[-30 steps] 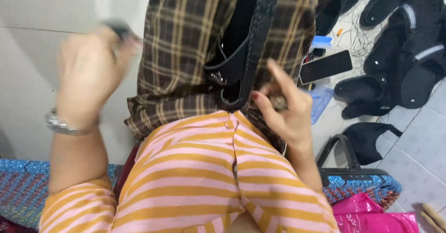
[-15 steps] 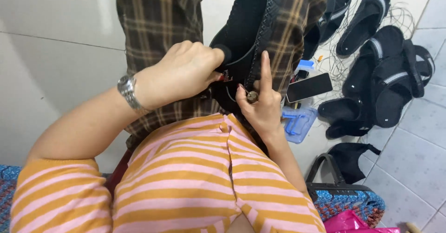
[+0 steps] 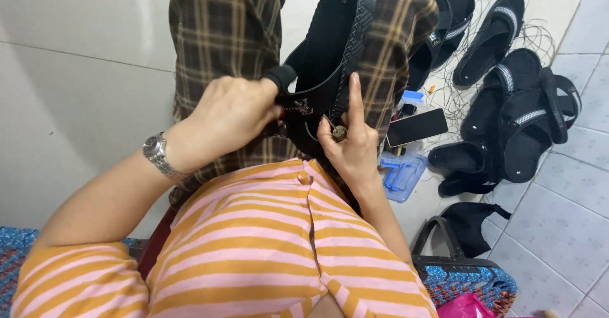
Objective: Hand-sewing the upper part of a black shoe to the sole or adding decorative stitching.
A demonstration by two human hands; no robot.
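A black sandal [image 3: 336, 45] with a woven edge stands upright on my lap, over a brown plaid cloth [image 3: 222, 32]. My left hand [image 3: 231, 112], a silver watch on its wrist, is closed around a small black-handled tool [image 3: 280, 76] pressed against the sandal's strap. My right hand [image 3: 352, 143] steadies the sandal from the right, index finger pointing up along its edge, thumb and fingers pinching near the strap. My torso is in an orange and pink striped shirt [image 3: 273, 229].
Several black sandals [image 3: 514, 115] lie on the white tiled floor at right, among loose black thread. A dark phone [image 3: 417, 128] and a blue plastic box [image 3: 399, 172] lie beside them. A black bag [image 3: 466, 226] sits by a blue woven mat [image 3: 466, 283].
My left hand came down from a raised position at left onto the sandal's strap. The view tilted so the sandal and floor show more fully.
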